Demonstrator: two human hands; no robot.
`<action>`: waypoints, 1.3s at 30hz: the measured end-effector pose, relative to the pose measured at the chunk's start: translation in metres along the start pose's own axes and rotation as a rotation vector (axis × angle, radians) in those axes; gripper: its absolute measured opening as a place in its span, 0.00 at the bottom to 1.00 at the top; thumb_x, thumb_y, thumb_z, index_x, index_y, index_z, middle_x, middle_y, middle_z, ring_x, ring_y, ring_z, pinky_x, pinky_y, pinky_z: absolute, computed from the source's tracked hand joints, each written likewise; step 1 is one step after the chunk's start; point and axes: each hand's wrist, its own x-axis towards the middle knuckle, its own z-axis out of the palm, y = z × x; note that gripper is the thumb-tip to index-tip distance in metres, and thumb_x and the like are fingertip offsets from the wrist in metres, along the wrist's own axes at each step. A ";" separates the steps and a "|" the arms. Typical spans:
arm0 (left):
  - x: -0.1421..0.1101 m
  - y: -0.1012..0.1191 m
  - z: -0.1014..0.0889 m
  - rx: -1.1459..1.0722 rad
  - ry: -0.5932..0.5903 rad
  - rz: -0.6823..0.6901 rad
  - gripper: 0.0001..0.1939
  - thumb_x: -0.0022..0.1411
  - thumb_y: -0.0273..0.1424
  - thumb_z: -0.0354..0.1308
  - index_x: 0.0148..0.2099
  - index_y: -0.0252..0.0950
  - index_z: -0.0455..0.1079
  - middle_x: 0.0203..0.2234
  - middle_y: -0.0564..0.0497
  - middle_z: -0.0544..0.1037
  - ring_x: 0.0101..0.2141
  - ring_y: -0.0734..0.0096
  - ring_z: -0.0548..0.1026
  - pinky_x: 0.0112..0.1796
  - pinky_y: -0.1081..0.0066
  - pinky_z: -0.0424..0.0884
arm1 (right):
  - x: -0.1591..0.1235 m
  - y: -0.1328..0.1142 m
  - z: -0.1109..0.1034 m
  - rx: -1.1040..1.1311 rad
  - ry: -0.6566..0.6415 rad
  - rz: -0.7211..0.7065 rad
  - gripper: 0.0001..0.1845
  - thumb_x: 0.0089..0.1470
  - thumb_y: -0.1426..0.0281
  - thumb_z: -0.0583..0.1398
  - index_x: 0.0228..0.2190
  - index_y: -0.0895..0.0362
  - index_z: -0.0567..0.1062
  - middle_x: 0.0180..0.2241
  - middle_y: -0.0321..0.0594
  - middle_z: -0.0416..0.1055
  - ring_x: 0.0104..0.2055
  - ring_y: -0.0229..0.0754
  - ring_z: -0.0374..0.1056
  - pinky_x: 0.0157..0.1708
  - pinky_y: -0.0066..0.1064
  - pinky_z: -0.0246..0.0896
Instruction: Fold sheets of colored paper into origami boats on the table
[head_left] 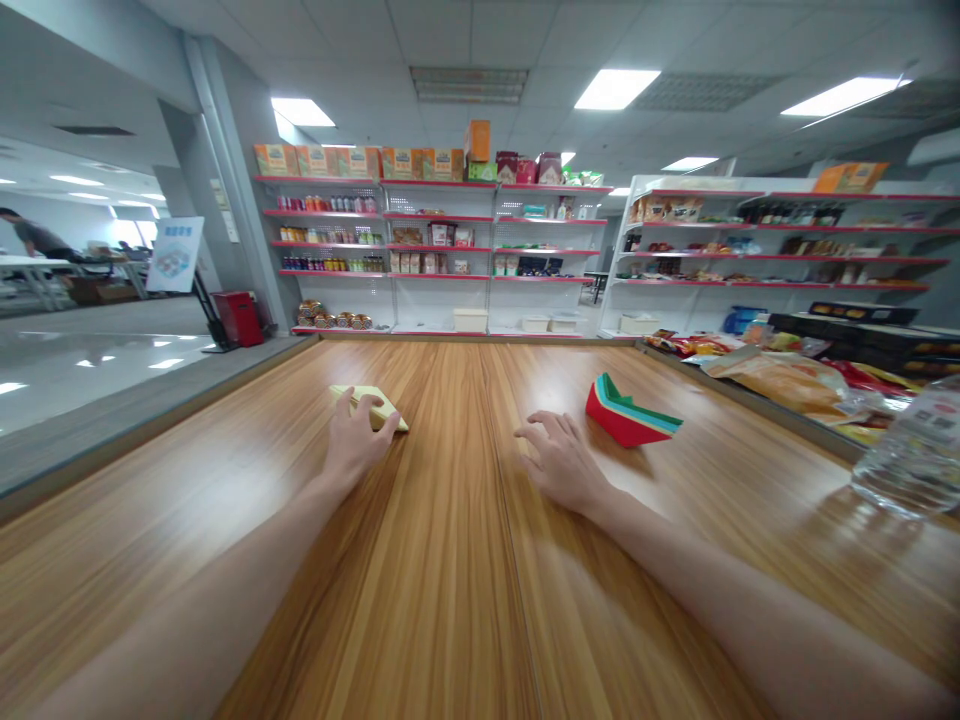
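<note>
My left hand [354,440] is closed over a pale yellow folded paper [384,402] on the left half of the table, thumb at its right side and fingers across its top. The hand hides part of its shape. My right hand [564,462] hovers low over or rests on the wood, fingers loosely curved and apart, with nothing in it. Just beyond it to the right lies a stack of nested paper boats [628,420], red outermost, with pale yellow, blue and green layers inside. The right hand does not appear to touch the boats.
The wooden table [450,560] has a raised edge. At the right stand a clear plastic bottle [915,450], snack bags [787,385] and black boxes [847,335]. Stocked shelves [439,215] line the back. A person [37,235] bends over a desk far left.
</note>
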 end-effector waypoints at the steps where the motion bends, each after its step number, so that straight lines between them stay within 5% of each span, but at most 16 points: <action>1: 0.000 0.001 0.001 -0.042 0.019 0.019 0.15 0.57 0.41 0.53 0.41 0.36 0.69 0.54 0.40 0.62 0.54 0.52 0.63 0.54 0.57 0.57 | -0.001 0.000 0.002 0.065 -0.033 -0.017 0.15 0.53 0.68 0.56 0.44 0.55 0.72 0.47 0.48 0.66 0.52 0.51 0.59 0.55 0.46 0.49; 4: -0.003 0.012 0.003 -0.211 0.011 0.083 0.10 0.57 0.39 0.54 0.32 0.36 0.66 0.48 0.43 0.70 0.51 0.58 0.67 0.53 0.62 0.60 | -0.002 0.001 0.008 0.277 -0.103 0.083 0.18 0.54 0.67 0.56 0.47 0.57 0.70 0.46 0.48 0.68 0.49 0.48 0.64 0.51 0.42 0.57; 6: -0.010 0.025 0.004 -0.377 -0.087 0.100 0.10 0.55 0.38 0.56 0.35 0.37 0.66 0.46 0.44 0.72 0.51 0.58 0.68 0.51 0.62 0.62 | -0.001 -0.002 0.008 0.412 -0.147 0.205 0.20 0.55 0.65 0.56 0.48 0.60 0.70 0.46 0.50 0.70 0.48 0.48 0.66 0.49 0.41 0.59; 8: -0.022 0.041 0.006 -0.605 -0.285 0.058 0.18 0.54 0.36 0.58 0.46 0.36 0.64 0.46 0.43 0.72 0.47 0.58 0.71 0.46 0.61 0.67 | 0.000 -0.014 0.005 0.538 -0.191 0.255 0.20 0.55 0.63 0.55 0.47 0.61 0.71 0.46 0.51 0.71 0.48 0.50 0.67 0.49 0.43 0.60; 11: -0.040 0.064 0.007 -0.956 -0.628 -0.010 0.32 0.53 0.35 0.61 0.57 0.36 0.54 0.51 0.40 0.69 0.43 0.59 0.74 0.42 0.61 0.70 | 0.001 -0.040 -0.002 0.792 -0.237 0.145 0.14 0.57 0.64 0.54 0.40 0.56 0.74 0.43 0.44 0.73 0.46 0.47 0.68 0.47 0.40 0.62; 13: -0.048 0.075 0.005 -1.084 -0.699 -0.033 0.31 0.51 0.33 0.64 0.54 0.35 0.57 0.49 0.40 0.70 0.46 0.60 0.73 0.45 0.63 0.68 | 0.001 -0.054 -0.005 0.899 -0.136 0.189 0.10 0.56 0.68 0.54 0.37 0.57 0.73 0.40 0.42 0.74 0.42 0.45 0.69 0.43 0.38 0.64; 18: -0.059 0.095 -0.005 -1.399 -0.904 -0.320 0.20 0.52 0.38 0.64 0.42 0.35 0.60 0.37 0.45 0.75 0.34 0.63 0.76 0.37 0.60 0.72 | -0.002 -0.061 -0.009 0.973 0.117 0.273 0.11 0.51 0.77 0.54 0.38 0.57 0.69 0.39 0.41 0.72 0.41 0.42 0.68 0.42 0.34 0.64; 23: -0.063 0.101 -0.007 -1.496 -0.879 -0.353 0.27 0.48 0.35 0.68 0.48 0.33 0.65 0.41 0.40 0.76 0.39 0.58 0.77 0.40 0.62 0.71 | -0.005 -0.064 -0.015 1.047 -0.022 0.122 0.09 0.51 0.76 0.54 0.36 0.57 0.69 0.34 0.41 0.72 0.36 0.40 0.69 0.38 0.33 0.65; 28: -0.062 0.101 -0.007 -1.428 -0.852 -0.330 0.26 0.47 0.33 0.68 0.48 0.30 0.68 0.42 0.38 0.76 0.38 0.57 0.77 0.40 0.63 0.71 | -0.003 -0.066 -0.014 1.246 -0.071 0.320 0.09 0.56 0.64 0.56 0.37 0.55 0.62 0.26 0.36 0.72 0.28 0.39 0.69 0.26 0.29 0.63; 33: -0.063 0.103 -0.008 -1.333 -0.823 -0.337 0.25 0.47 0.34 0.68 0.47 0.31 0.69 0.41 0.39 0.77 0.34 0.60 0.77 0.36 0.64 0.73 | -0.002 -0.064 -0.013 1.220 -0.139 0.408 0.14 0.53 0.59 0.57 0.34 0.56 0.64 0.19 0.32 0.67 0.20 0.36 0.63 0.18 0.25 0.54; 39: -0.063 0.099 -0.004 -1.261 -0.851 -0.310 0.23 0.46 0.34 0.68 0.44 0.32 0.70 0.38 0.41 0.79 0.30 0.62 0.78 0.34 0.66 0.72 | -0.001 -0.065 -0.012 1.244 -0.259 0.375 0.19 0.52 0.57 0.57 0.19 0.57 0.64 0.14 0.30 0.58 0.16 0.31 0.52 0.16 0.25 0.46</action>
